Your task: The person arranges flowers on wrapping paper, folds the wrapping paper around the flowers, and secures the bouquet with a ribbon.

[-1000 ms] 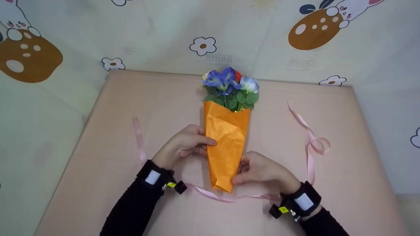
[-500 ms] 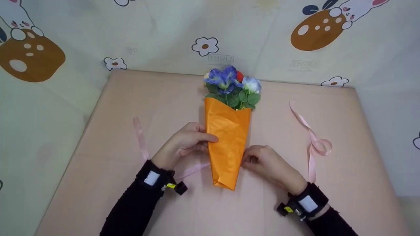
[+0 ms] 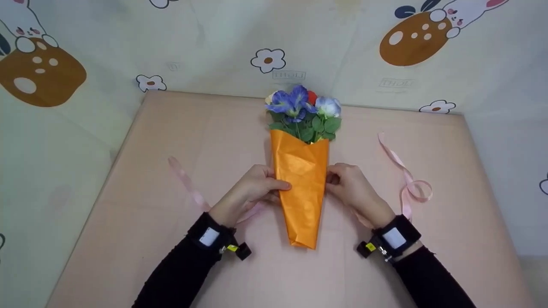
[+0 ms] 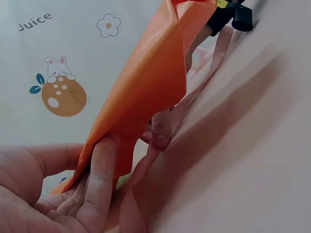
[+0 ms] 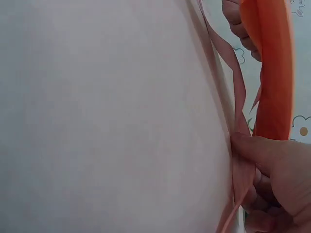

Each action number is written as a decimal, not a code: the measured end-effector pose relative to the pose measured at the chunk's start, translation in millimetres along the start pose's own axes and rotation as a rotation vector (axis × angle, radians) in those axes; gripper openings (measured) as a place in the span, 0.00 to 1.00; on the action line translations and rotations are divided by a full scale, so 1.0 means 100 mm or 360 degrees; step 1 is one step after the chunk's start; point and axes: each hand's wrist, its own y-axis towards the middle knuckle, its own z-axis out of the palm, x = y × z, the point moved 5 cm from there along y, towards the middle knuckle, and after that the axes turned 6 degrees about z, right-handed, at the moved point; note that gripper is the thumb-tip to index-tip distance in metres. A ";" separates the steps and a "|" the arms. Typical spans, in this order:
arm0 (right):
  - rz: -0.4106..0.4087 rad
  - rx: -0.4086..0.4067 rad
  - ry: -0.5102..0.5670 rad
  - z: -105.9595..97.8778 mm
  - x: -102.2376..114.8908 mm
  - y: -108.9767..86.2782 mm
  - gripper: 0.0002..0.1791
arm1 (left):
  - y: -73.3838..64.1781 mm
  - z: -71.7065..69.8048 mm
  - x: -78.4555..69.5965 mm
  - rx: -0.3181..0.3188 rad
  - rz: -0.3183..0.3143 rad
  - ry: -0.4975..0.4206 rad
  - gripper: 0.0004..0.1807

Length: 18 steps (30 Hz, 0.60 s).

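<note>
A bouquet of flowers (image 3: 295, 107), blue, pale blue and red with green leaves, is wrapped in a cone of orange paper (image 3: 302, 192). My left hand (image 3: 261, 186) grips the wrapped bouquet by its left edge, thumb in front and fingers behind. In the left wrist view the paper (image 4: 146, 82) is raised off the table. On the bouquet's right side, my right hand (image 3: 353, 184) pinches a pink ribbon (image 5: 240, 167) between thumb and fingers. The ribbon passes behind the paper, and that stretch is hidden in the head view.
One ribbon end (image 3: 184, 177) lies to the left on the pink-covered table (image 3: 128, 239). The other end, with a loop (image 3: 417, 190), lies to the right. A patterned cloth backdrop (image 3: 214, 42) rises behind the table.
My right hand left the bouquet's lower tip and moved up its right side. The ribbon was drawn up from in front of the tip to behind the paper. The bouquet shifted slightly right.
</note>
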 end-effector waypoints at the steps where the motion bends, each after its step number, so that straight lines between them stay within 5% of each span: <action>1: 0.0021 0.0017 0.0026 -0.01 -0.01 -0.02 0.06 | 0.01 0.01 0.02 -0.0009 -0.0008 0.0013 0.10; 6: 0.0065 0.0079 0.0065 -0.09 -0.03 -0.15 0.05 | 0.03 0.05 0.06 -0.0046 -0.0015 0.0134 0.12; 13: -0.0109 0.0288 -0.0016 -0.12 0.02 -0.33 0.05 | 0.02 0.06 0.03 -0.0077 -0.0007 0.0122 0.11; 18: -0.0107 0.0356 0.0002 -0.13 0.01 -0.39 0.05 | 0.04 0.10 0.08 -0.0063 0.0006 0.0198 0.11</action>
